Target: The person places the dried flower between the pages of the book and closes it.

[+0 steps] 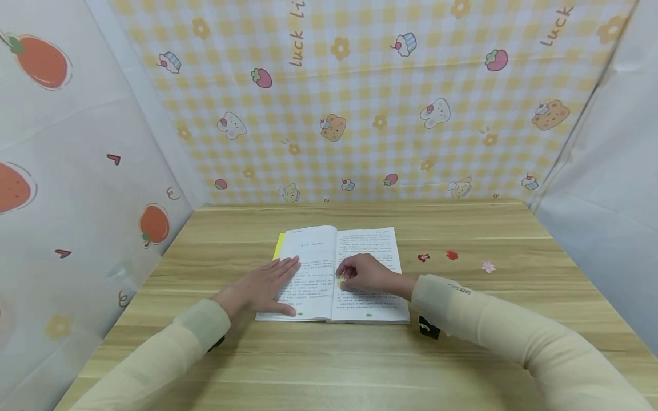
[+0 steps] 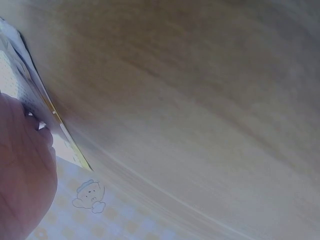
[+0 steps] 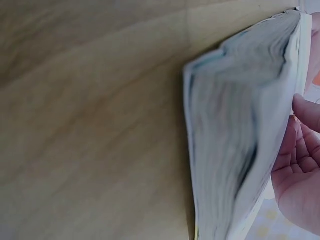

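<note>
An open book (image 1: 312, 240) with printed pages lies on the wooden table, its yellow cover edge showing at the left. My left hand (image 1: 267, 285) rests flat on the left page, fingers spread and thumb near the lower edge. Over the right page, close to the spine, my right hand (image 1: 365, 274) pinches a small yellow flower-like piece (image 1: 341, 282) between thumb and curled fingers; its exact shape is mostly hidden. The right wrist view shows the book's thick page block (image 3: 225, 135) with the right fingers (image 3: 295, 150) at the page surface.
Right of the book lie a dark red flower (image 1: 424, 257), a red flower (image 1: 452, 255) and a pale pink flower (image 1: 488, 266). A yellow checked cloth (image 1: 360, 160) hangs behind the table (image 1: 319, 365), and patterned white cloth (image 1: 77, 200) hangs at the left.
</note>
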The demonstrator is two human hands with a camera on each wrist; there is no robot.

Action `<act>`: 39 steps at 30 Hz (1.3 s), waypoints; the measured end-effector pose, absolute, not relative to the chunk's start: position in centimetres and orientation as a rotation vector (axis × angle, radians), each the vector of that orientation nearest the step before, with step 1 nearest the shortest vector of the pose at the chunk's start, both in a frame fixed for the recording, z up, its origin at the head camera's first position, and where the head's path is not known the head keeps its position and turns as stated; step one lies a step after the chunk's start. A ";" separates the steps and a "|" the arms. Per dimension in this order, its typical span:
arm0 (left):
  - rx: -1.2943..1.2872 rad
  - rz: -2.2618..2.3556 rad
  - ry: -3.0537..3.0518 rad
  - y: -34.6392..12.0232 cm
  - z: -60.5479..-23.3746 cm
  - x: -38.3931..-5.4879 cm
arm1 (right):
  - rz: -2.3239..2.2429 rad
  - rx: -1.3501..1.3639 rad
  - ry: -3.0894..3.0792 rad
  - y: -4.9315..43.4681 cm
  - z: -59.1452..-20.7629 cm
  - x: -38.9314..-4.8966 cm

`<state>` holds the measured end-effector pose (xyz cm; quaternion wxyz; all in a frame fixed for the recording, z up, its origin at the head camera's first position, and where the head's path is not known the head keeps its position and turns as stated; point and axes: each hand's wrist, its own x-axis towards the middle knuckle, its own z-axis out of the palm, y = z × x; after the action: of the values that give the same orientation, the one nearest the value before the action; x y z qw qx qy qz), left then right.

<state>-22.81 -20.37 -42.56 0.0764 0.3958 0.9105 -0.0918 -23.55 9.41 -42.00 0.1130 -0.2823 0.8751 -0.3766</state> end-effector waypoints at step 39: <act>1.199 -0.256 2.730 -20.4 -42.8 -22.7 | -0.600 -0.755 3.066 18.8 -41.5 -29.5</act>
<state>-22.71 -20.35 -42.75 0.0743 0.3995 0.9097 -0.0852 -29.45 18.78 -41.52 -0.0360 -0.2349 0.9533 -0.1864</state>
